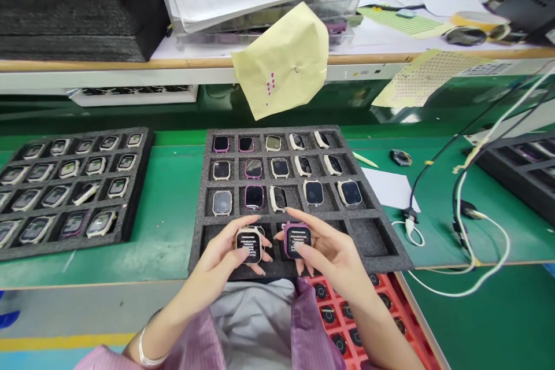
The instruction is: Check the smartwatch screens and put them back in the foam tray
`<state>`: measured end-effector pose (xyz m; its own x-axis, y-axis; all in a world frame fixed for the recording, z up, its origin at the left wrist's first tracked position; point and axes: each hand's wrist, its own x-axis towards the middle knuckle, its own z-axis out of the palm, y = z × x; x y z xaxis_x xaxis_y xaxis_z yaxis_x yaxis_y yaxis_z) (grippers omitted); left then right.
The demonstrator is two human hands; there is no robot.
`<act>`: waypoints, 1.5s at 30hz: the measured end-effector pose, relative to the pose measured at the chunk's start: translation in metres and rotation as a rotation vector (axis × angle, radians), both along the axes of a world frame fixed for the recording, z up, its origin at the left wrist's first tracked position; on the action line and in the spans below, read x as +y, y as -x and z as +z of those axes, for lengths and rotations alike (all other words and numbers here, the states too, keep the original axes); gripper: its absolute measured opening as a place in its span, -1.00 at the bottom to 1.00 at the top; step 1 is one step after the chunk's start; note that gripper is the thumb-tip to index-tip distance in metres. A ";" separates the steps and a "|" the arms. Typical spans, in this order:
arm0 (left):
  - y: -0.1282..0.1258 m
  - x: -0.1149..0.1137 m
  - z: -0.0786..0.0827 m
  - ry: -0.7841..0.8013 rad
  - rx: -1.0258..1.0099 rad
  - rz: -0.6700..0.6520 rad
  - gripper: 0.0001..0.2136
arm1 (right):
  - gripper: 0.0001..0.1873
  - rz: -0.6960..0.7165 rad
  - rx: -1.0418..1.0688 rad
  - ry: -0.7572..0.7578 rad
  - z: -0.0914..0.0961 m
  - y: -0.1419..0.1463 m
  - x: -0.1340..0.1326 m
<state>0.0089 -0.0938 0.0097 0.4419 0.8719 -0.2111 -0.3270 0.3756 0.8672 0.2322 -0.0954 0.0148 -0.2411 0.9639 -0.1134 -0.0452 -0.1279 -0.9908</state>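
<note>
My left hand [234, 248] is closed around a white smartwatch case [248, 244], its lit screen showing lines of white text. A purple smartwatch case [298, 239] with a similar text screen is gripped in my right hand [323, 245]. Both thumbs rest on the screens. The two hands are side by side over the front row of a black foam tray [200, 225]. Strapless white and purple watch cases, such as a white one [313, 192] and a purple one [254, 196], lie in the tray's back three rows. Part of the front row is hidden by my hands.
Another foam tray [125, 225] of watches stands at left, a third [511, 167] at far right. Cables [459, 214] hang at right near a white paper [388, 188]. A red tray [407, 324] of round parts sits below the edge. Yellow paper [286, 58] hangs off the shelf.
</note>
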 end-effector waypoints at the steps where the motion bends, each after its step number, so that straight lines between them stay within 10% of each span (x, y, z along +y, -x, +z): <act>1: 0.000 0.000 0.000 -0.005 -0.001 0.005 -0.61 | -0.38 0.024 0.006 -0.011 0.002 0.000 0.000; 8: -0.002 0.000 0.000 -0.025 -0.052 0.041 -0.62 | -0.37 0.048 -0.209 -0.073 0.017 -0.029 -0.002; 16: -0.006 0.002 0.009 0.009 -0.034 0.068 -0.65 | -0.57 0.090 -0.854 -0.512 0.017 -0.081 0.012; 21: -0.003 0.003 0.004 -0.036 -0.067 0.036 -0.63 | -0.36 0.181 -1.013 -0.554 0.010 -0.089 0.012; 29: 0.019 -0.001 0.010 -0.149 0.096 -0.024 -0.54 | -0.61 -0.055 -1.236 -0.602 0.017 -0.125 0.037; 34: 0.035 -0.002 0.011 -0.231 0.468 -0.073 -0.42 | -0.52 -0.031 -1.277 -0.649 0.010 -0.118 0.057; 45: 0.048 -0.002 -0.002 -0.190 0.544 0.006 -0.67 | -0.41 -0.323 -1.054 -0.378 0.001 -0.099 0.046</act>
